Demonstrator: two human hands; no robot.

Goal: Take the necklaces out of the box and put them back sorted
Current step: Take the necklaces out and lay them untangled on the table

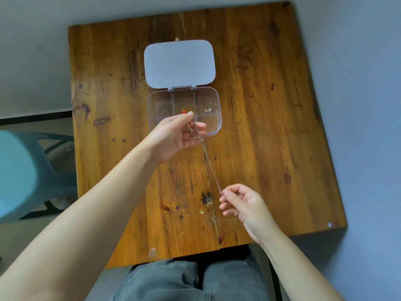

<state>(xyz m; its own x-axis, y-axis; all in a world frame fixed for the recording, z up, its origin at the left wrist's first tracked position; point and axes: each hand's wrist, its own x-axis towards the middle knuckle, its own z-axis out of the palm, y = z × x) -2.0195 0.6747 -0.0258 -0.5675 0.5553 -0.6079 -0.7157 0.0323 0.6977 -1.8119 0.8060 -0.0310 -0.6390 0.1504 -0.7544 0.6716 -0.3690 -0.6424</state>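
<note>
A clear plastic box [217,124] with several compartments lies open on the wooden table, its pale lid [179,63] folded back behind it. A thin silver necklace [209,165] is stretched taut between my hands. My left hand [176,135] pinches its clasp end just over the box's front edge. My right hand [243,204] pinches the other end nearer to me. In the box, a necklace with a red bead [184,111] lies in the middle rear compartment, a silver chain [208,107] in the right rear one, and a faint fine chain [161,107] in the left rear one.
The wooden table [271,127] has a dark crack running toward me under the necklace. A teal plastic chair [28,170] stands left of the table. My lap in grey trousers [195,281] is at the table's near edge.
</note>
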